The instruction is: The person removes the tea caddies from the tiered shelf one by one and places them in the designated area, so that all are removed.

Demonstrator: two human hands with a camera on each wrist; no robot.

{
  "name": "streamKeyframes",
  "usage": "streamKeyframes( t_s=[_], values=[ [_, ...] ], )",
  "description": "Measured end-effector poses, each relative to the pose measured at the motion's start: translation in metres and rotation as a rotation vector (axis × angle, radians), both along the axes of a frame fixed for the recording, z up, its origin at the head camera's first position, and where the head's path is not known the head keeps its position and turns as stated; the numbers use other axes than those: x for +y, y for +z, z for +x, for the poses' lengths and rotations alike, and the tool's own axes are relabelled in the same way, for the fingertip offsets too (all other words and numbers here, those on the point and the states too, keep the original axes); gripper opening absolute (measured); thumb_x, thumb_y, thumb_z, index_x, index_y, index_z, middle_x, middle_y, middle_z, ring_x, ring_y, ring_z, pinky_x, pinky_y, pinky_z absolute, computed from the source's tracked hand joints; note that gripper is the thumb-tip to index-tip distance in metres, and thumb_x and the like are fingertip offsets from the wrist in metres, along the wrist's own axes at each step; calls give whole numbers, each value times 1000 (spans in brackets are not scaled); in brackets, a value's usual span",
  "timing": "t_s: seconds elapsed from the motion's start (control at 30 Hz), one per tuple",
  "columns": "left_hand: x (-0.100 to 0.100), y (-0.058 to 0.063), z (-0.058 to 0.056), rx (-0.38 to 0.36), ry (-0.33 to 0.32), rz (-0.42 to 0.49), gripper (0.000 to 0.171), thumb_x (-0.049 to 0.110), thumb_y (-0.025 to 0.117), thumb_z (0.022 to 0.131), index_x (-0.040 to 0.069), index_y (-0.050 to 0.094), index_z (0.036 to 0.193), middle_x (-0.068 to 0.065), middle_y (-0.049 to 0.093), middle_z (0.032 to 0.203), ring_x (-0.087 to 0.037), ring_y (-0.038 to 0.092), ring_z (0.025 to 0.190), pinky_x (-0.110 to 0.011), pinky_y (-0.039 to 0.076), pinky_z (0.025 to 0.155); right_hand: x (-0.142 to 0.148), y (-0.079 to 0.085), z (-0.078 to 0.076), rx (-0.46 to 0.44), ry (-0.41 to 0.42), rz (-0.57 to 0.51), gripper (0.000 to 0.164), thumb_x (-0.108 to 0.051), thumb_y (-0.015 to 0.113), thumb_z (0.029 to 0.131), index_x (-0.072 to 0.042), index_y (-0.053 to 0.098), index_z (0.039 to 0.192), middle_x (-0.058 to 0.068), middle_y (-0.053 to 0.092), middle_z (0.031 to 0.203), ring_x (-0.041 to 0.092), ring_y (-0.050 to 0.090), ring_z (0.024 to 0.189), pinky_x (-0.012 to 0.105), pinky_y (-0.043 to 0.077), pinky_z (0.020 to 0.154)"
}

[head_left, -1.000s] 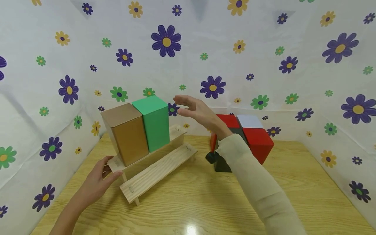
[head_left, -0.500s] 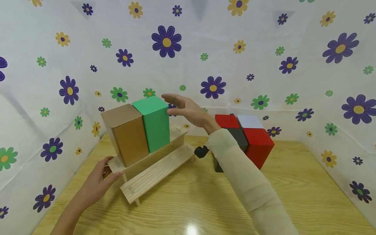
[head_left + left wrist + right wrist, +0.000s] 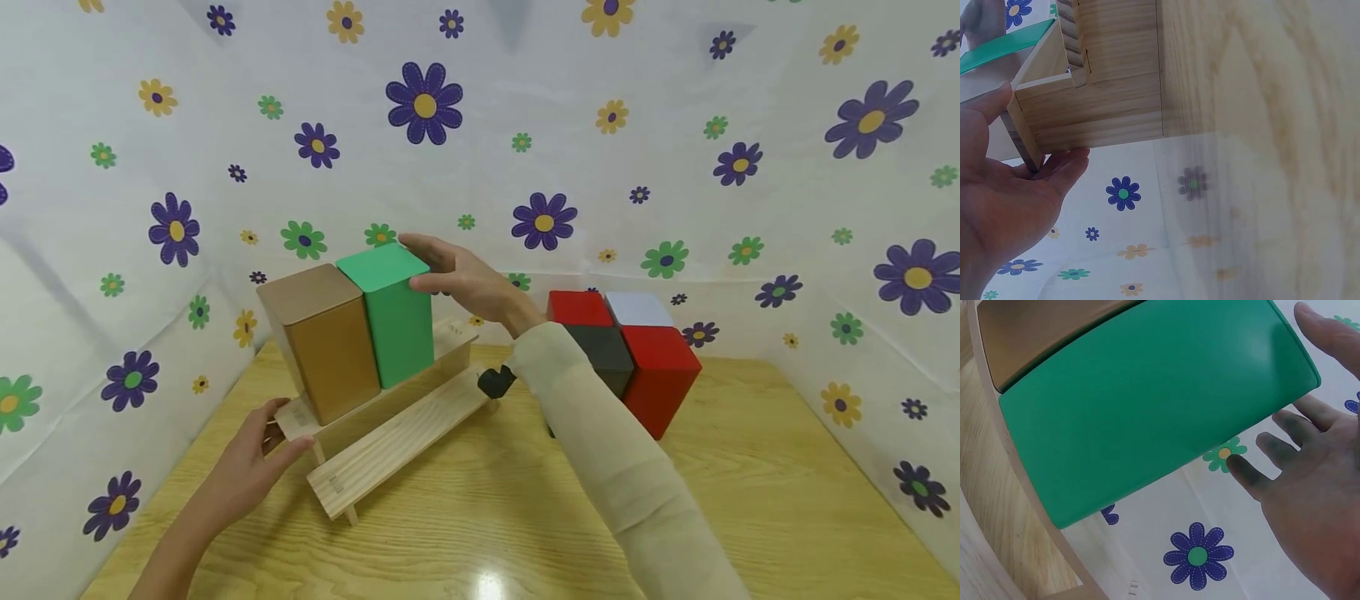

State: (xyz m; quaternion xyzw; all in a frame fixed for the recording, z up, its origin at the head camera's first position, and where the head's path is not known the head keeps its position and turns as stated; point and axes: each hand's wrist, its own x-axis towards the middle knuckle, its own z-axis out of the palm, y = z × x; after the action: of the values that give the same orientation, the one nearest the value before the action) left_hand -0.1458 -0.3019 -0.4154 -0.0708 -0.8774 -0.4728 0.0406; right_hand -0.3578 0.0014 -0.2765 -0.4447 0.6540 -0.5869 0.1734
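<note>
Green box [image 3: 405,329] stands upright, long axis vertical, beside the right hand [image 3: 471,279].

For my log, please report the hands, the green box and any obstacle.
Left hand grips end of upper shelf. Right hand at upper corner of green box, contact unclear. Green box standing on shelf, brown box alongside; no obstacle seen.

On the table [image 3: 487,517], the stepped stand [image 3: 393,440] carries a left box [image 3: 337,367] and a right box [image 3: 403,329] side by side on its upper step, with the left hand [image 3: 251,462] around its near end, the right hand [image 3: 465,279] toward its far end, four grouped boxes [image 3: 663,379] to its right, and the backdrop [image 3: 491,92] behind it.
</note>
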Motion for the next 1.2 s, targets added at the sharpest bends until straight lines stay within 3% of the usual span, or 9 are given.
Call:
streamKeyframes(
  t_s=[0.33, 0.7, 1.2],
  values=[
    [1, 1, 0, 9, -7, 5, 73, 27, 60, 108, -13, 19, 154, -31, 41, 139, -51, 49, 130, -28, 55, 90, -8, -3, 3, -54, 11, -10, 73, -8, 57, 99, -7, 24, 164, 8, 20, 170, 23, 28, 151, 36, 30, 120],
    [2, 3, 1, 3, 1, -5, 71, 26, 59, 108, -12, 20, 153, -30, 42, 138, -49, 50, 129, -26, 54, 89, 3, -5, 2, -30, -96, -5, 68, -7, 66, 98, -9, 38, 160, 11, 45, 157, 24, 48, 139, 38, 41, 113],
    [2, 2, 1, 4, 7, -17, 71, 22, 60, 107, -13, 20, 154, -30, 42, 139, -49, 51, 128, -28, 55, 89, 30, -7, 15, 22, -191, -13, 66, -8, 70, 95, -7, 45, 156, 7, 45, 159, 25, 43, 144, 43, 40, 115]
  ],
)
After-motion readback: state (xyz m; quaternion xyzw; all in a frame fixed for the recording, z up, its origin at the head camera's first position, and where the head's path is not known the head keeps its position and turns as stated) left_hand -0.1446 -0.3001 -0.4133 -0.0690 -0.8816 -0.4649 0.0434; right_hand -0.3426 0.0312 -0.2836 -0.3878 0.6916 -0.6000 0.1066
